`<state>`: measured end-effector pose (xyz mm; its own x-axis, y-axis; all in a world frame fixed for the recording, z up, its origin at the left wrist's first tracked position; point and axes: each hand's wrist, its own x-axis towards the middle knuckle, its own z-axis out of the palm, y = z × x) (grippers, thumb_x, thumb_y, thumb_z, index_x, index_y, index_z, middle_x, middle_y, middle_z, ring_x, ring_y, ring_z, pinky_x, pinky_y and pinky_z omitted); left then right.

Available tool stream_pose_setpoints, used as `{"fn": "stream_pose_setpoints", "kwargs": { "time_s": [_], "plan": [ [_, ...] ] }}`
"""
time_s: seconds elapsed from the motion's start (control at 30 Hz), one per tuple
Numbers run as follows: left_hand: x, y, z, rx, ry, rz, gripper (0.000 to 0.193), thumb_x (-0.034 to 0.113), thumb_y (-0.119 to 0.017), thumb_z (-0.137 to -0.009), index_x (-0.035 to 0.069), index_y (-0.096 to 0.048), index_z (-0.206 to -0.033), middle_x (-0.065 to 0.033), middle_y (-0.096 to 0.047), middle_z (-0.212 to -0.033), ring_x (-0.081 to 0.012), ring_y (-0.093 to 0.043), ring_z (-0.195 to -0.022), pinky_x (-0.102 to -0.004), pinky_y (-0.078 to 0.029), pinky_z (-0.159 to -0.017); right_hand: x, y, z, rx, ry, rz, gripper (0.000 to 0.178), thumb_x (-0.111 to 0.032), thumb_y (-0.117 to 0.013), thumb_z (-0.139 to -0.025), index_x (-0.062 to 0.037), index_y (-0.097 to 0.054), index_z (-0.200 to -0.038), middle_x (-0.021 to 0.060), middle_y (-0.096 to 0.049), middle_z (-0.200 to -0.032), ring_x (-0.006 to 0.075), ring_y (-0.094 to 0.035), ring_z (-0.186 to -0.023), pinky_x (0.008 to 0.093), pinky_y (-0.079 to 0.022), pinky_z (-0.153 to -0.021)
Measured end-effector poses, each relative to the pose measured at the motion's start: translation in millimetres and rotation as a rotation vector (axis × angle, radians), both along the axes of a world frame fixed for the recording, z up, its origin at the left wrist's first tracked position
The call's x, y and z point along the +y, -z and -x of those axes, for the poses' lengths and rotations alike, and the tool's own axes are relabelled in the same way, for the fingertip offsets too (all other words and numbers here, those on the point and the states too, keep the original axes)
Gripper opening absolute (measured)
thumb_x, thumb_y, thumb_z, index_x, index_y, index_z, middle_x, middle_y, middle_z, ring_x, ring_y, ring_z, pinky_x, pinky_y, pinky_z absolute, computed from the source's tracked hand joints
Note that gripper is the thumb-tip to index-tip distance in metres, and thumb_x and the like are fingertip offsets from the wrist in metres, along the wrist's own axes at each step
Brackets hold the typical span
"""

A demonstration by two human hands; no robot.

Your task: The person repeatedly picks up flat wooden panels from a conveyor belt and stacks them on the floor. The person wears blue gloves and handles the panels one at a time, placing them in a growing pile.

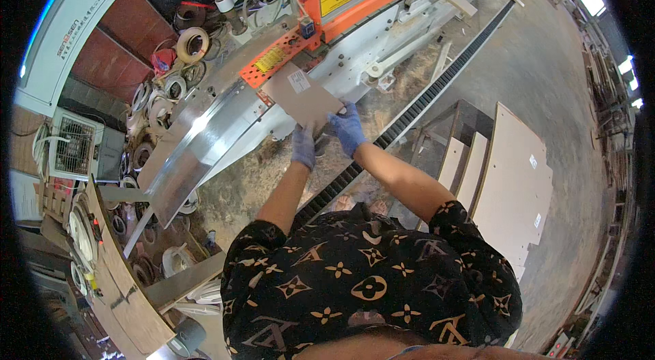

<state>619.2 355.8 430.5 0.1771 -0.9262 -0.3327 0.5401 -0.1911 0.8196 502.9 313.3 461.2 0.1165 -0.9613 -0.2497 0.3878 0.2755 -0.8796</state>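
A flat brownish-grey board (307,105) with a white label (299,82) is held out in front of me. Its far end lies by the orange perforated guard (273,58) of a long machine (382,19). My left hand (304,147), in a blue-grey glove, grips the board's near edge, with its fingers partly hidden. My right hand (348,129), gloved in blue, is closed on the board's near right corner. The steel infeed table (205,121) of the machine runs off to the left of the board.
Rolls of edge-banding tape (192,45) crowd the floor at the left, near a fan-like grille (74,145). A black slatted track (423,104) crosses the floor alongside the machine. Pale panels (508,189) are stacked at my right. A wooden board (126,285) stands at lower left.
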Motion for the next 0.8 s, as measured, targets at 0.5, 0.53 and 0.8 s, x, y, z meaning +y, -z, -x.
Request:
{"fn": "stream_pose_setpoints", "kwargs": {
  "time_s": [0.5, 0.53, 0.8],
  "plan": [
    [-120.6, 20.2, -34.7, 0.135, -0.132, -0.313, 0.025, 0.033, -0.05, -0.087, 0.012, -0.054, -0.1, -0.0101, -0.062, -0.082, -0.0226, -0.061, -0.064, -0.0371, -0.053, -0.051, -7.3, -23.0, 79.4, 0.089, -0.084, 0.089, 0.04, -0.01, -0.056, -0.087, -0.0095, -0.044, -0.125, 0.0043, -0.056, -0.109, 0.0146, -0.055, -0.097, 0.0256, -0.048, -0.08],
    [-123.6, 23.9, -34.9, 0.158, -0.114, -0.299, 0.026, 0.035, -0.05, -0.087, 0.012, -0.055, -0.098, -0.0101, -0.062, -0.083, -0.0226, -0.06, -0.065, -0.0373, -0.053, -0.053, 0.2, -30.2, 99.2, -0.001, -0.115, 0.015, 0.039, -0.013, -0.057, -0.087, -0.0101, -0.046, -0.124, 0.0042, -0.056, -0.112, 0.015, -0.053, -0.102, 0.0261, -0.047, -0.083],
    [-176.7, 39.2, -14.8, 0.121, -0.044, -0.35, 0.034, 0.045, -0.05, -0.083, 0.014, -0.059, -0.091, -0.0052, -0.06, -0.082, -0.023, -0.055, -0.068, -0.0374, -0.049, -0.06, 66.3, -24.5, 246.6, 0.181, 0.391, 0.051, 0.038, -0.018, -0.056, -0.088, -0.0094, -0.047, -0.124, 0.0015, -0.055, -0.112, 0.0112, -0.051, -0.102, 0.0277, -0.044, -0.084]
  ]
}}
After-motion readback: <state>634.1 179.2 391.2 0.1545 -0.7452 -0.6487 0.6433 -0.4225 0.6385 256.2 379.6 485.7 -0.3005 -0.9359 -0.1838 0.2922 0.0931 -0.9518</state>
